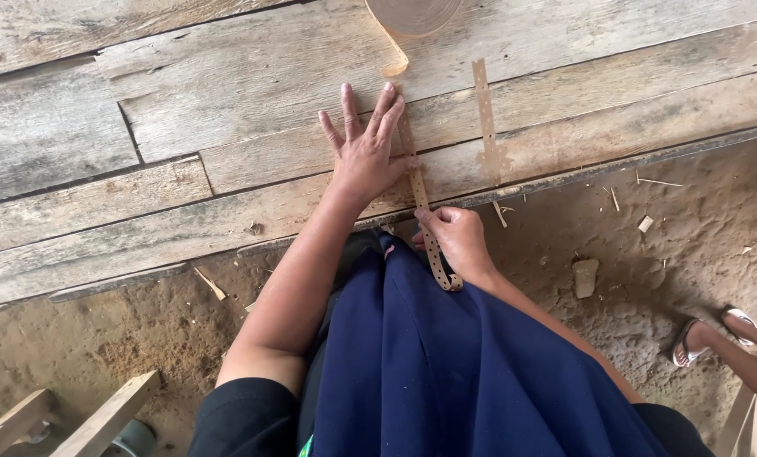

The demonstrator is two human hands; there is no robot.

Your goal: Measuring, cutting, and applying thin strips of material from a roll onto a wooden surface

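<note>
— Weathered grey planks make up the worktop (184,118); what lies on it?

— A thin tan strip punched with small holes (418,190) runs up the worktop and over its near edge. Its far end climbs toward a pale coiled roll of the same strip (414,13) at the worktop's far edge.

— And the hands?

— The left hand (363,148) lies flat on the worktop, fingers spread wide, fingertips beside the strip and pinning it down. The right hand (456,237), just off the worktop's near edge, has its grip closed around the strip's loose end, which curls below the fist.

— How far along does it look?

— Judging by this, one length is already done: a second short tan strip (485,118) lies by itself on the worktop, right of the held one. The held strip appears to be joined to the roll, so it is not yet separated.

— Anything else?

— Sandy ground (649,254) below the worktop, and another person's sandalled foot (691,338).
</note>
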